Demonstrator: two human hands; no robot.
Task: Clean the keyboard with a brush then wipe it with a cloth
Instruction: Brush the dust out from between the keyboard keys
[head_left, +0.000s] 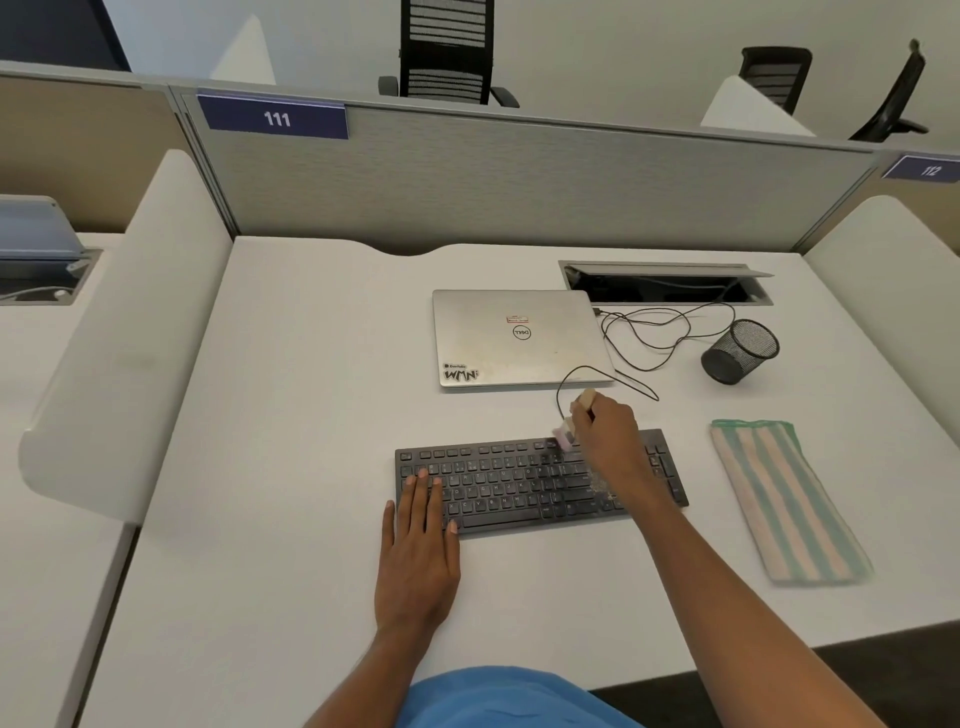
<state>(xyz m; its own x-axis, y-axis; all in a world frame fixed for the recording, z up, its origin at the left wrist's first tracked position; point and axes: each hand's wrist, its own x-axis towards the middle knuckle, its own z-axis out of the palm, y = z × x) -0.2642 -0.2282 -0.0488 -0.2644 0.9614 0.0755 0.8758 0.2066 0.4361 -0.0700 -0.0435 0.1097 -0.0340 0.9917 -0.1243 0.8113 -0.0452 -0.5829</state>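
Keyboard (519, 488): black, flat on the white desk (311, 415), long edge towards the person; the landmark for everything below.
Handling, keyboard: a judgement: light, rigid plastic that slides easily on a smooth top, with keys that give under pressure. Best steadied by pressing down on one end rather than lifting it.
Brush (569, 430): over the keyboard's far edge, right of centre, bristles down on the top rows, pale handle tilted up and away. Blurred.
Handling, brush: likely light, with a stiff handle and soft bristles; held by the handle, near the bristles.
Right hand (605, 434): above the keyboard's right half, fingers clenched around the brush handle, wrist bent, forearm crossing the near right corner.
Left hand (418, 535): on the keyboard's left end, palm down, fingers straight and released, tips resting on the keys, thumb on the desk just beside the edge.
Specks (600, 483): pale patch on the keys beside the right wrist; looks like debris, too small to tell.
Cloth (789, 499): striped, folded, right of the keyboard, apart from it, untouched.
Laptop (519, 338): closed, beyond the keyboard.
Cable (623, 382): black, looping off beyond the keyboard's far edge.
Mesh cup (740, 351): beyond and right of the keyboard, lying tipped.
Stage: brushing, by my reading; wiping not begun.
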